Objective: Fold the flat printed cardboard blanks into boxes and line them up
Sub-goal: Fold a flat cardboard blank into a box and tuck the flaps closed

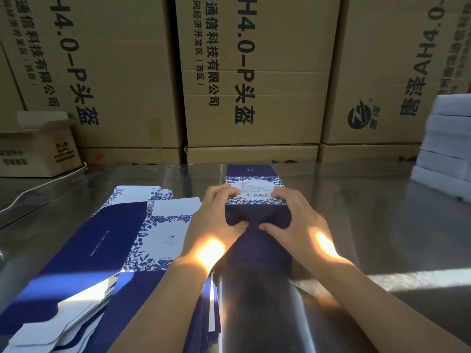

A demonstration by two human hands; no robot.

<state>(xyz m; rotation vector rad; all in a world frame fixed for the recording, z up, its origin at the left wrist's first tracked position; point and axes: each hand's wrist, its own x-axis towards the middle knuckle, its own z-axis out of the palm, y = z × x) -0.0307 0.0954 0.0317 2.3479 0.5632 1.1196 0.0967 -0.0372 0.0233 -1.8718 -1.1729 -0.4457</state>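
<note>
Head view: along the top of the frame, a wall of tall brown cartons (pixel 254 72), set side by side behind a shiny metal table (pixel 369 212). At upper left, a small open carton (pixel 38 151) with flaps up. At the right edge, a stack of white packs (pixel 446 138) on the table's far part. At lower left, a fanned pile of flat blanks (pixel 102 245), dark blue with white floral-printed panels, partly hidden by the left forearm. Nothing between camera and hands; bright sun patches on both wrists.

Printed sideways in black on the cartons: "H4.0-P头盔", with smaller lines ending "有限公司"; on the right-hand carton, a round dark logo. On the top blank, a small emblem and fine text, too small to read.

At centre on the table, the half-folded box (pixel 254 194), dark blue with a floral-bordered upper panel bearing a barcode and unreadable print. Cannot tell where its near end stops, blue merging into shadow.

Left hand (pixel 216 220) and right hand (pixel 293 220) gripping it from either side: fingers curled over the printed panel, thumbs pressed inward on the dark blue face, tips nearly meeting. Forearms converging from the bottom of the frame.
</note>
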